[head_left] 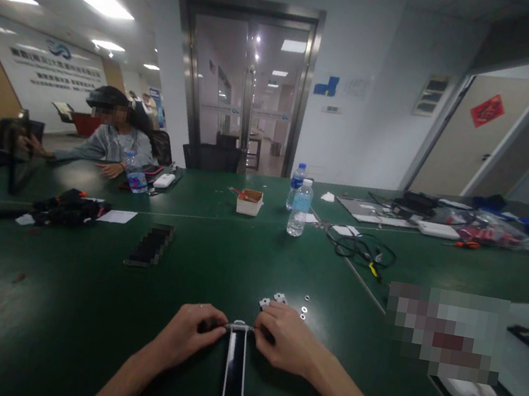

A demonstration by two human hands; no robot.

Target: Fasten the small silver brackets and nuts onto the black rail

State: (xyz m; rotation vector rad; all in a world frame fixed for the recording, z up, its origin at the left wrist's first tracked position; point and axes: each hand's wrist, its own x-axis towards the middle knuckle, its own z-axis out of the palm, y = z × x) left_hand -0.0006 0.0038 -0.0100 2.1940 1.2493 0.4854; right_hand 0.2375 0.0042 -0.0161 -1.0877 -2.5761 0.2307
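Note:
A long, narrow device with a black panel and a white frame (pixel 235 375) lies on the green table, pointing away from me. A thin metal rod (pixel 239 326) crosses its far end. My left hand (pixel 193 335) pinches the rod's left end between thumb and fingers. On the other side, my right hand (pixel 286 338) is closed at the right end, its fingertips partly hidden. Just beyond my right hand lie small white-and-black pieces (pixel 280 297), and several small rings (pixel 304 310) are to the right of them.
Two water bottles (pixel 299 211) stand ahead, near a small white box (pixel 249 203). A dark phone-like slab (pixel 151 246) lies to the left. Black cables (pixel 362 247) and a blurred-out object (pixel 445 330) are to the right. Another person (pixel 116 139) sits across at far left.

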